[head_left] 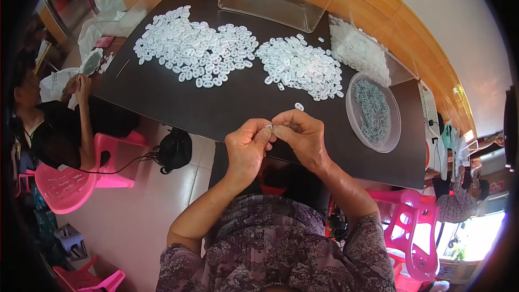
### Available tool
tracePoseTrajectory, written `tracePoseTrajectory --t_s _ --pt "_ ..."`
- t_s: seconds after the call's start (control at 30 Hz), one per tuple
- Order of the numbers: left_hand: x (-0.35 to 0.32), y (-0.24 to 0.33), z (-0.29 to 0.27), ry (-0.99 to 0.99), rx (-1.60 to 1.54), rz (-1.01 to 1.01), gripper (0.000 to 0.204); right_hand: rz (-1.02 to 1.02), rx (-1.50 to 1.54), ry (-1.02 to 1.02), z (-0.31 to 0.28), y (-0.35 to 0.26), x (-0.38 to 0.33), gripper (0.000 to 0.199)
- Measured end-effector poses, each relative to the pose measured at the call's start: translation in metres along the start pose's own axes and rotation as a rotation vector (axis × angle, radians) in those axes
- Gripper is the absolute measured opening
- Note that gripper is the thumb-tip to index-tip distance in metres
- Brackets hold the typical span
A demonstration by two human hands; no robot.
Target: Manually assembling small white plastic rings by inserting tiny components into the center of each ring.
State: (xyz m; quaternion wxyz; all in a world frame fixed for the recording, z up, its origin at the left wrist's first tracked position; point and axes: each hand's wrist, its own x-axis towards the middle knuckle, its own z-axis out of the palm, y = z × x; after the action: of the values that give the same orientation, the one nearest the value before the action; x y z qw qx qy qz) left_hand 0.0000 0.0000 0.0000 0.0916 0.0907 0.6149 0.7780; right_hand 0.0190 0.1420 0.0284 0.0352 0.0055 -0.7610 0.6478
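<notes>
Pinching thumb to forefinger, the left hand and the right hand meet just over the table's near edge, in front of a dark patterned shirt. Between their touching fingertips sits a small pale piece, mostly hidden, so its shape is impossible to tell; the other fingers curl inward.

Just beyond the hands, one white oval piece with holes lies alone on the dark brown table, whose smooth top carries the rest. To the right, near the edge, a clear round bowl holds a tangled heap of grey-blue bits. Farther back spread two heaps of white ovals, a right heap and a wider left heap, close together. Behind the right heap leans a clear bag full of white pieces, and a clear plastic tub stands at the back.

Around the table, pale tiles cover the floor. A black bag lies there beside a pink chair; another pink chair stands on the right. Past the table's left side sits a co-worker, hands together. Wooden panelling runs behind the table below a white wall, and daylight glares through an opening at far right.
</notes>
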Motion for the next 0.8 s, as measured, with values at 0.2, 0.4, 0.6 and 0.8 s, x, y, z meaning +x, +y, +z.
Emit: tracePoseTrajectory --t_s 0.2,0.4,0.6,0.8 --pt "0.0 -0.001 -0.002 0.003 -0.253 -0.145 0.011 -0.007 0.028 -0.019 0.002 -0.001 0.0 0.006" --pt "0.001 -0.002 0.001 0.015 -0.239 -0.131 0.011 -0.13 -0.215 0.04 0.007 0.009 0.003 0.005" --pt "0.001 -0.003 0.004 0.039 -0.212 -0.112 0.009 -0.333 -0.484 0.136 0.017 0.01 0.004 0.001" --pt "0.002 -0.003 -0.001 0.056 -0.25 -0.138 0.01 -0.52 -0.611 0.095 0.01 0.005 0.005 0.003"
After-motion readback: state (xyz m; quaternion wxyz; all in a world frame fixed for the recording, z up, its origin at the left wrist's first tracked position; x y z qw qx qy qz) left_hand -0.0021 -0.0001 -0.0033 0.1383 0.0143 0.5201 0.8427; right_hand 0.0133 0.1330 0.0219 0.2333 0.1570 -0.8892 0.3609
